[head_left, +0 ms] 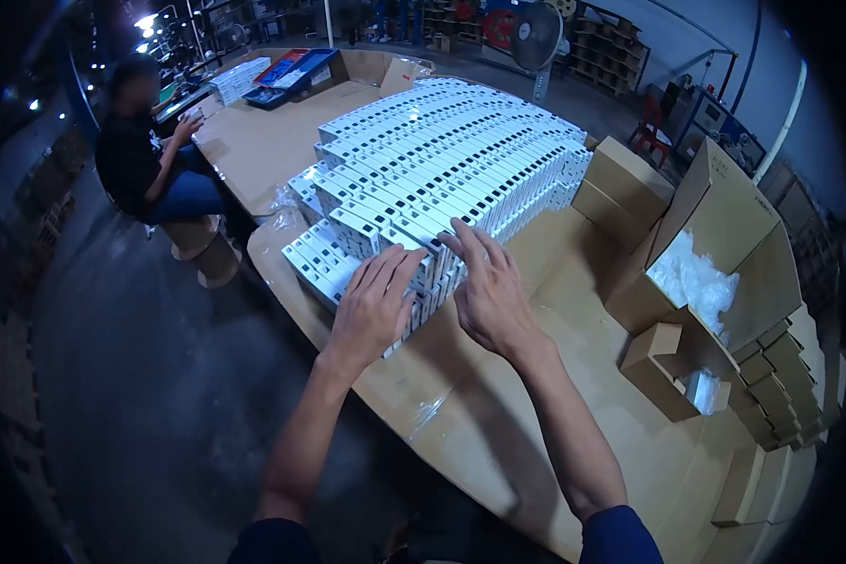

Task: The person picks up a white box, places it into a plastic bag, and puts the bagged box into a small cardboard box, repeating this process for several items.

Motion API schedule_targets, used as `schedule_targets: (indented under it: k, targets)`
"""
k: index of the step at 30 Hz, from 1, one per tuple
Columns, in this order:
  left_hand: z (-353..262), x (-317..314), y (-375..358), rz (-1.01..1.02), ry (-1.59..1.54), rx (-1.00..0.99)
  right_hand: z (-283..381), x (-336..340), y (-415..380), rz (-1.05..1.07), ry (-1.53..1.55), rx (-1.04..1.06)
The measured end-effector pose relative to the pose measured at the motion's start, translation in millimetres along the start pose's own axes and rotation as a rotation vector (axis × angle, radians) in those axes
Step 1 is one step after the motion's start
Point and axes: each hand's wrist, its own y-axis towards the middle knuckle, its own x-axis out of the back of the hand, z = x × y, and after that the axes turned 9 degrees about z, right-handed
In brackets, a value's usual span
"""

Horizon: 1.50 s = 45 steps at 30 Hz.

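Rows of small white boxes (442, 160) with dark markings stand packed together on a cardboard-covered table (498, 414). My left hand (374, 305) lies flat with its fingers on the near end of the rows, touching the front boxes. My right hand (487, 287) hovers just to the right of it, fingers spread over the near boxes. Neither hand grips a box.
Open brown cartons (724, 226) with white plastic packing (691, 282) stand at the right, with flat cardboard stacked beside them (780, 385). A seated person (146, 155) works at the far left end. A blue tray (291, 75) and a fan (536, 38) are at the back.
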Motion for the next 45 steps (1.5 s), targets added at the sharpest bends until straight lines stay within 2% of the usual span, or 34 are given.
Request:
schedule_targets:
  k: [12,15,17,20,26,29,31,33,36,37,39,41,43,45]
  targets:
    - [14,5,2,-0.006,0.035,-0.029,3,-10,7,0.077,-0.116,-0.049]
    - [5,16,-4,0.007,0.034,-0.009,5,-8,7,0.019,-0.102,-0.014]
    - [-2,24,-15,0.01,0.005,0.0,9,4,-1,-0.031,0.019,-0.022]
    - [-16,23,-29,-0.086,-0.102,-0.019,-3,27,-26,-0.223,0.186,-0.043]
    - [-71,-11,1,-0.234,-0.304,-0.283,-18,74,-108,-0.022,0.946,-0.383]
    - [-104,-34,31,-0.276,-0.264,-0.419,-29,85,-140,-0.078,1.245,-0.362]
    - [-132,-54,55,-0.29,-0.333,-0.485,-36,97,-156,-0.182,1.275,-0.341]
    - [-162,-64,79,-0.256,-0.368,-0.578,-52,106,-174,-0.289,1.226,-0.366]
    - [-205,-70,122,0.012,-0.587,-0.645,-77,133,-205,-0.361,1.008,-0.467]
    - [-217,-70,138,0.11,-0.664,-0.652,-85,140,-214,-0.433,1.008,-0.514]
    - [-238,-77,179,0.193,-0.695,-0.63,-108,166,-236,-0.442,1.129,-0.549]
    - [-257,-97,225,0.307,-0.703,-0.583,-142,192,-255,-0.489,0.744,-0.568]
    - [-276,-138,274,0.259,-0.557,-0.678,-175,225,-263,-0.533,0.231,-0.535]
    - [-298,-194,323,0.309,-0.449,-0.773,-206,246,-270,-0.577,0.153,-0.676]
